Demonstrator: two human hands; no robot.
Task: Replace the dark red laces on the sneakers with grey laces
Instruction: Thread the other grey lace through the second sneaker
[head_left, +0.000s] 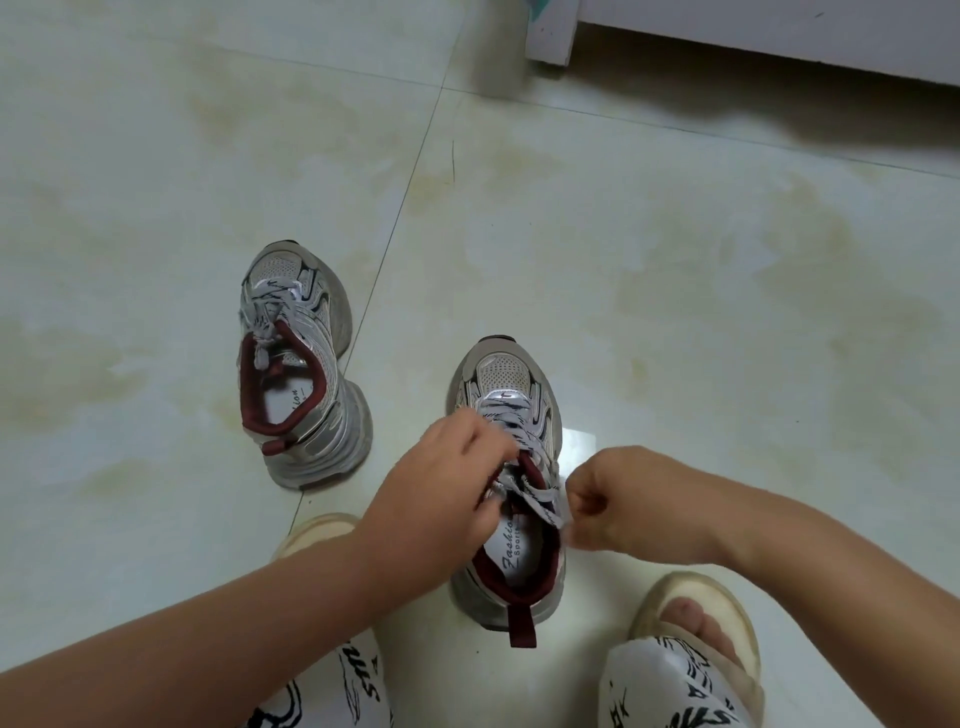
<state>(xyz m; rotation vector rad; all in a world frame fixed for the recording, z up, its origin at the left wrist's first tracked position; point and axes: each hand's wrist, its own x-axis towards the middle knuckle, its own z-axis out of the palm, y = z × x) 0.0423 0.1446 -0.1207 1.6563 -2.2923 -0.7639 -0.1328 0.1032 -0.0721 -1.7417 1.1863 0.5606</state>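
far sneaker (304, 364) left, near sneaker (511, 493) right

Upright sneakers (306, 364) (grey laces (530, 447))

- The insole (511, 551) of the near sneaker (511, 499) carried script lettering that read "Fashion", its last letters hidden behind a grey lace (540, 501), and under it a smaller word starting "Sport", the rest covered.
- The far sneaker (301, 364) showed the tail of the same script on its insole (291, 402), only "ion" legible past the collar.
- The grey laces bore dark printed marks, too small to read.
- The trouser legs (358, 686) had bold black lettering, with "SU" clear on the left leg and the rest cut off or too distorted to make out.
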